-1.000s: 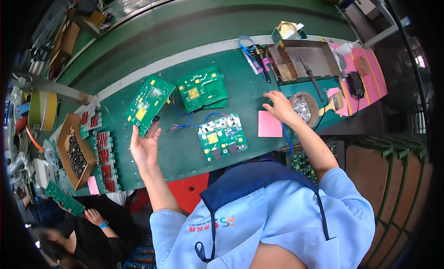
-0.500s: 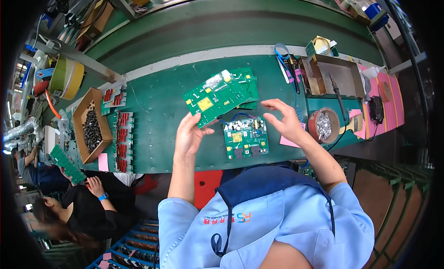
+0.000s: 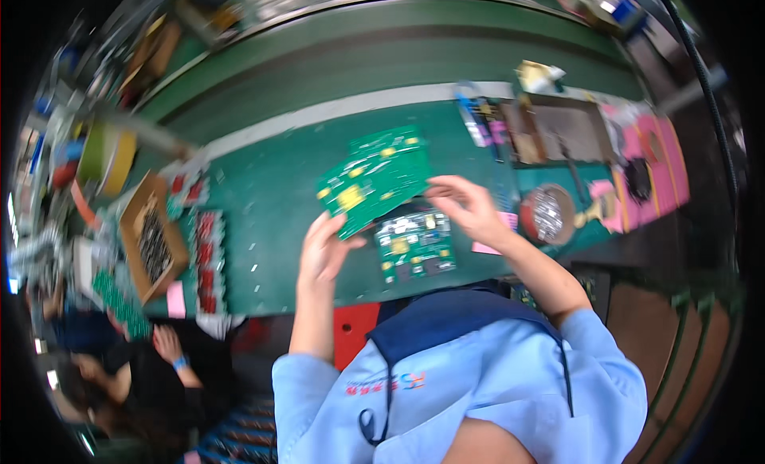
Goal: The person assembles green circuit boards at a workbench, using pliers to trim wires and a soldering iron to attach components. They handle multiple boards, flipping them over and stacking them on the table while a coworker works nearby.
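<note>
A green circuit board [image 3: 370, 189] with yellow patches is tilted up above the bench, its lower left corner pinched in my left hand [image 3: 323, 245]. My right hand [image 3: 470, 213] has its fingers closed at the board's right edge, and motion blurs that contact. Behind the held board, more green board shows, partly covered by it. A second circuit board [image 3: 416, 253], packed with components, lies flat on the bench just below, close to my apron.
At left stand a cardboard box [image 3: 127, 241] of small dark parts and a row of red-and-silver parts [image 3: 209, 261]. At right are a metal tray [image 3: 586, 133], a round tin [image 3: 529, 218] of silvery material and pink foam [image 3: 665, 177]. A co-worker's hand [image 3: 167, 344] is at lower left.
My right hand has moved left and its fingers have closed at the held board's right edge. The whole view has shifted slightly and blurred. My left hand keeps its grip.
</note>
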